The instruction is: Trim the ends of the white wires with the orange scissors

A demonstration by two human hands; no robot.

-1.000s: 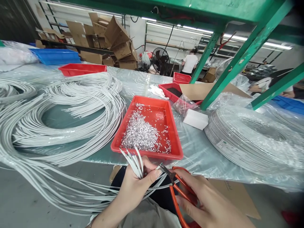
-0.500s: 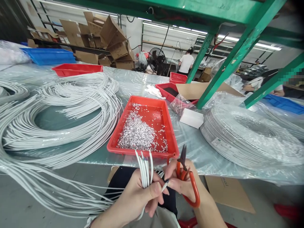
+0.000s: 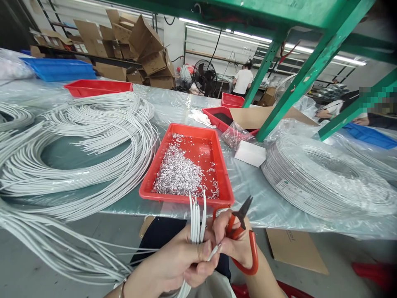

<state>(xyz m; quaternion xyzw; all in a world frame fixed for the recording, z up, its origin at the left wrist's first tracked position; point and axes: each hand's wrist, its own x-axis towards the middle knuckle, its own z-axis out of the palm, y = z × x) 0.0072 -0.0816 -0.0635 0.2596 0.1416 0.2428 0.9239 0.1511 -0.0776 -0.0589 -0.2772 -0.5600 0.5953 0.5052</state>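
My left hand is closed around a bundle of white cables, whose cut ends stand upright above the thumb. One cable end sticks out sideways between the two hands, with a little dark or coloured wire at its tip. My right hand pinches that tip with thumb and forefinger. Hooked in the same hand are scissors with orange handles, their dark blades pointing up and right, away from the cables. Just beyond the hands sits a red tray holding a heap of small shiny metal pieces.
Coils of white cable cover the left of the plastic-covered table. At right lies a large wrapped coil, beside a white box. Green posts rise behind it. A person stands in the background.
Both hands have shifted slightly, the left one to the right with its cables. The scissors have tilted further right. My right fingers still pinch the cable tip.
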